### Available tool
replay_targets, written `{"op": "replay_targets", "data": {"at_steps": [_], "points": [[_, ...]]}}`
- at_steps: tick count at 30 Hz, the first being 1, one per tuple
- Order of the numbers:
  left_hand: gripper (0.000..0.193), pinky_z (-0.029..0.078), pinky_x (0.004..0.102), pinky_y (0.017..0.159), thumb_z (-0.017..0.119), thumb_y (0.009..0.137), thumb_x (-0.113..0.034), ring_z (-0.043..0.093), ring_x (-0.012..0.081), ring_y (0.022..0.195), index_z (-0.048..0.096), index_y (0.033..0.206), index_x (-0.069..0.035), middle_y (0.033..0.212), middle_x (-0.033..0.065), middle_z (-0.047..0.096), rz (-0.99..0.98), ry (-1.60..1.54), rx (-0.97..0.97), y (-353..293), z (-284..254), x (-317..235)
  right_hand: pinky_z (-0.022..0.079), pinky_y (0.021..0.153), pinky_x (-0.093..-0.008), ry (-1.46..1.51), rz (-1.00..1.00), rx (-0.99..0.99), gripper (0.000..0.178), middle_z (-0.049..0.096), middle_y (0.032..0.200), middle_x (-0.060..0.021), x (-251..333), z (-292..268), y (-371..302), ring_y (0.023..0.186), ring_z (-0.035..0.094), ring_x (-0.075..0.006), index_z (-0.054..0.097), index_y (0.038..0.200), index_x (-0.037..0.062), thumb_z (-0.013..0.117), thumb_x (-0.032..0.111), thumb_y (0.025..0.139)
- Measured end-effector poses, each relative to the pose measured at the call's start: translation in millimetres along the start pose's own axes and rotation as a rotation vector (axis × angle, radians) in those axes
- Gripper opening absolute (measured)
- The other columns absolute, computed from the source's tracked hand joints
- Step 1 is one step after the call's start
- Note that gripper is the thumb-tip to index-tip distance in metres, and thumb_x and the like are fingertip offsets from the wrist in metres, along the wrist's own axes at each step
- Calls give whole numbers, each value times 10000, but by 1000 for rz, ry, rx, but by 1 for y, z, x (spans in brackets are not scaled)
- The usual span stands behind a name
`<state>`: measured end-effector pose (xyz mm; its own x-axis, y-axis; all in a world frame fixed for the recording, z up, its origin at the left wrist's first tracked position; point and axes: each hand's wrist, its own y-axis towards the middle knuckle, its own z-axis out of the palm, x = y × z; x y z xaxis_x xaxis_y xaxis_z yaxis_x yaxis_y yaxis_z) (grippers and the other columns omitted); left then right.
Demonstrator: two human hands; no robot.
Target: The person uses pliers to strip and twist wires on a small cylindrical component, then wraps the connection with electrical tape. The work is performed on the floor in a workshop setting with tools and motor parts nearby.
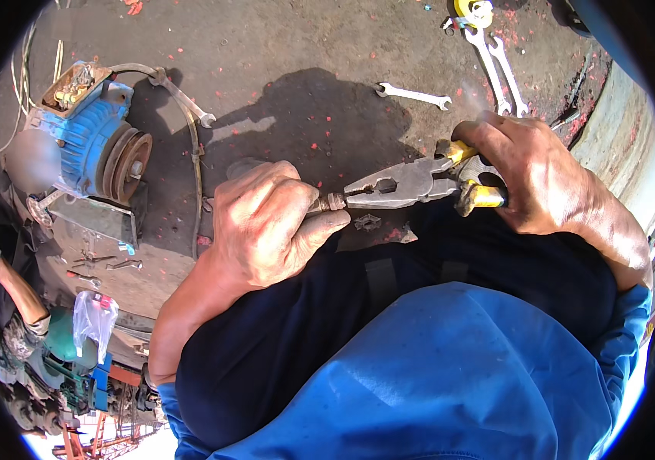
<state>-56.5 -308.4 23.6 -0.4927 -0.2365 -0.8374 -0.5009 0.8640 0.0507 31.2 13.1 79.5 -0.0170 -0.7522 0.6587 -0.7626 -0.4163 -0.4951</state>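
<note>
My left hand [262, 222] is closed around a slim metal fitting, whose ringed, brownish end [334, 202] sticks out past the thumb. The rest of that piece is hidden in the fist. In my right hand [538, 172] is a pair of combination pliers [404, 185] with worn yellow grips spread apart. The pliers point left, and their jaw tips meet the end of the fitting; I cannot tell whether they pinch it. Both hands are held above my dark-clothed lap.
A blue electric motor [82, 138] with a rusty pulley [130, 165] and uncovered terminal box stands left. A cable [193, 146] curves beside it. Open-ended wrenches [416, 96] lie ahead, near yellow tape [473, 11]. Another person's arm [21, 291] reaches in at far left, near a plastic bag [96, 322].
</note>
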Motion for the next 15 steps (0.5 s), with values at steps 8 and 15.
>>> {"op": "replay_targets", "data": {"at_steps": [8,15], "points": [[334,473,380,572,898,647,-197,591,250,647,648,807,-45,797,63,584,65,38,3,9,-5,-2,560,766,-475,-81,-7,2,481,662,933,-219,0,-7,-3,880,684,-423,602,1212,-28,787,164,812],[308,496,387,594,859,717,-117,622,265,680,661,933,-23,864,90,625,34,-85,2,9,-3,-2,554,740,-468,-125,-16,-50,475,632,928,-199,0,-7,-4,857,670,-406,599,1212,-39,778,143,812]]}}
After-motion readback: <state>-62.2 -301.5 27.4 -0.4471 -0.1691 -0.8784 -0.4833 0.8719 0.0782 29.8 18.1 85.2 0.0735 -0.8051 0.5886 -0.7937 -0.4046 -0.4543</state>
